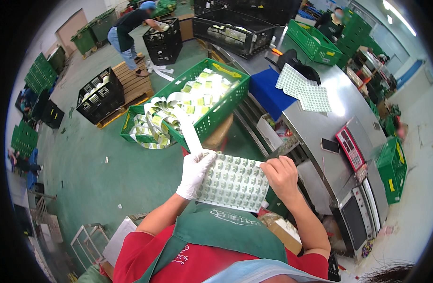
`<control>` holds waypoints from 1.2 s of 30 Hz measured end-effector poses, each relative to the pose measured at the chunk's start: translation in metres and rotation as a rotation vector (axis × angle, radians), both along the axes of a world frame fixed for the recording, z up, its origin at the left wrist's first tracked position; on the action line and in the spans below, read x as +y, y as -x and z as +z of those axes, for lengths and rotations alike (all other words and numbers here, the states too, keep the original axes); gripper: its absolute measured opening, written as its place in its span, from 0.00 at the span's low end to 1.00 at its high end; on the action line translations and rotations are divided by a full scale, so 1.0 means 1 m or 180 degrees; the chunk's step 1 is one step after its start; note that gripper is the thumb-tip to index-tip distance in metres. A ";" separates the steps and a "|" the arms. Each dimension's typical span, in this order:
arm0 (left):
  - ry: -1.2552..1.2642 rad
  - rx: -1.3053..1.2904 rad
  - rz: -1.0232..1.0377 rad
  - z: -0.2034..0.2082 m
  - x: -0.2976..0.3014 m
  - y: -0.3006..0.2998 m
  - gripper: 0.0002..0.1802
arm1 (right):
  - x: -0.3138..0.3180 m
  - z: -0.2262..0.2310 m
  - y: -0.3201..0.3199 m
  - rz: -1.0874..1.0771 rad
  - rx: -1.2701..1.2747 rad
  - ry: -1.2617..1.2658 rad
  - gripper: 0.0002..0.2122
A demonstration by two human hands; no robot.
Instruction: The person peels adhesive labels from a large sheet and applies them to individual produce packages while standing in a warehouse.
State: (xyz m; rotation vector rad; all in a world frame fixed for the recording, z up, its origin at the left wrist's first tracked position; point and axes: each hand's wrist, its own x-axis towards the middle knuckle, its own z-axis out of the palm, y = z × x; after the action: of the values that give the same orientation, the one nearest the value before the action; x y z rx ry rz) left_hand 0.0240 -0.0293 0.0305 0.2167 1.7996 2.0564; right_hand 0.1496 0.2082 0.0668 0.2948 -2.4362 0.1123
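In front of my apron I hold up a sheet of stickers (pixel 233 184), printed with rows of small green labels. My left hand (pixel 196 172), in a white glove, is closed on its left edge. A white strip (pixel 191 136) rises from that hand toward the green crate (pixel 226 107); whether the fingers grip it too is hidden. My bare right hand (pixel 281 178) pinches the sheet's upper right corner. Piled in the crate are white-and-green packets (pixel 207 89), and a long band of packets (pixel 155 120) spills over its near left side into a lower green crate (pixel 126 129).
On the steel table (pixel 315 137) at right lie more sticker sheets (pixel 303 89), a blue cloth (pixel 268 89), a phone (pixel 330 145) and a red-and-white scale (pixel 351 148). Black crates (pixel 101 96) stand on a pallet (pixel 131 80). A co-worker (pixel 127 30) bends over crates at far left.
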 end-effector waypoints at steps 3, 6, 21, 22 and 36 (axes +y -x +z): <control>-0.0141 -0.0290 0.0002 -0.002 -0.004 0.000 0.08 | 0.002 -0.012 -0.001 0.0242 0.0089 0.0039 0.08; -0.0006 -0.0100 -0.0019 -0.016 -0.006 0.004 0.10 | 0.006 -0.024 -0.005 0.0530 0.0108 0.0367 0.09; 0.0236 0.2599 -0.1945 -0.018 0.023 -0.025 0.07 | -0.032 0.010 0.062 0.0514 -0.2572 0.6330 0.07; 0.0309 0.2339 -0.2004 -0.020 0.022 -0.027 0.07 | -0.035 0.025 0.063 0.0352 -0.2282 0.6331 0.08; 0.0928 0.1282 -0.1253 -0.028 0.006 -0.044 0.07 | -0.046 -0.019 0.023 -0.0398 -0.1899 0.4765 0.09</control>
State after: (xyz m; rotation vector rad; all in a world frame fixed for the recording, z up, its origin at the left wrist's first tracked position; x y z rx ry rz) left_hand 0.0679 -0.0230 0.0023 0.8740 2.0552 1.5320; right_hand 0.1271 0.1626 0.0476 -0.6370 -2.1553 2.0169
